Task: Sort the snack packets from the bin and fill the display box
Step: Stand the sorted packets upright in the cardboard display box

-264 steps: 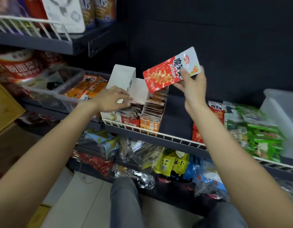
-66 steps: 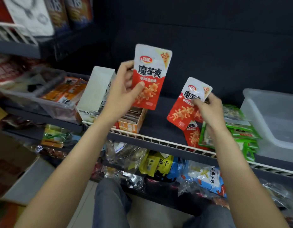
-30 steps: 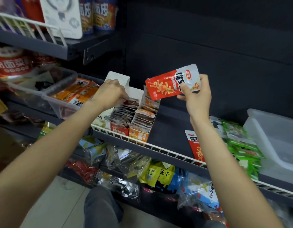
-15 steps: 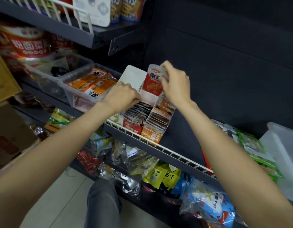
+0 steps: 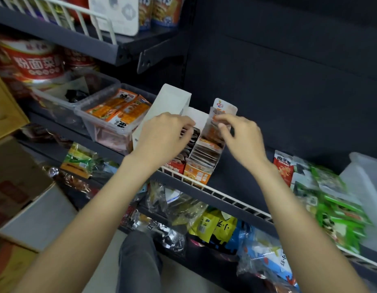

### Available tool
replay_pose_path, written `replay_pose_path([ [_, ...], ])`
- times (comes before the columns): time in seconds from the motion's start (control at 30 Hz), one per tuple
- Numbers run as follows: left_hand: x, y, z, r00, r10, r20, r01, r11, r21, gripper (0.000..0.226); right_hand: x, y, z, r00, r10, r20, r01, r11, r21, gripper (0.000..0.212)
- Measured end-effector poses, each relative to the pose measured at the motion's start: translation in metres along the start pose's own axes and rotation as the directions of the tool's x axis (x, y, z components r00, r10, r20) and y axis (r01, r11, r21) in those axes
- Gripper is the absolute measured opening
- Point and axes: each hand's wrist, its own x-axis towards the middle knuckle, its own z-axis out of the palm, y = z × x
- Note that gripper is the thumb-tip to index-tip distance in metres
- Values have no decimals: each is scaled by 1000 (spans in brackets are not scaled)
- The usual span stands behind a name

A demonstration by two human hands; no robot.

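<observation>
- The white cardboard display box (image 5: 201, 120) with two rows sits on the dark metal shelf (image 5: 242, 176), front edge against the white wire rail (image 5: 225, 194).
- Right hand (image 5: 241, 137) has its fingertips curled on the red and white snack packet (image 5: 223, 107), which stands upright at the back of the box's right row, top sticking out above the rest.
- Left hand (image 5: 162, 136) is curled over the left row, fingers on the packets there; can't tell whether it's really gripping any.
- Loose red and green packets (image 5: 323, 193) are piled further right on the shelf, next to a clear plastic bin (image 5: 365, 178).
- Another clear tub of orange packs (image 5: 117, 111) is just left of the box.
</observation>
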Motion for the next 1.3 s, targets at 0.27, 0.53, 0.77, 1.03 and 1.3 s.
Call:
replay_pose_path([
  [0.27, -9, 133, 55, 986, 164, 26, -137, 892, -430, 26, -99, 115, -28, 922, 386, -23, -386, 916, -108, 21],
  [0.53, 18, 187, 202, 777, 196, 599, -125, 979, -158, 70, -91, 179, -13, 853, 477, 211, -398, 857, -328, 38],
  [0.77, 30, 137, 212, 702, 139, 698, -133, 989, -63, 71, -79, 205, 10, 687, 623, 374, -435, 765, -475, 49],
  [1.03, 21, 105, 203, 799, -92, 595, 152, 987, -52, 64, -126, 176, 6, 806, 376, 456, -281, 923, -263, 52],
  [1.3, 21, 122, 203, 781, -236, 578, 282, 959, 12, 110, -88, 170, 7, 721, 590, 365, -547, 807, -224, 52],
])
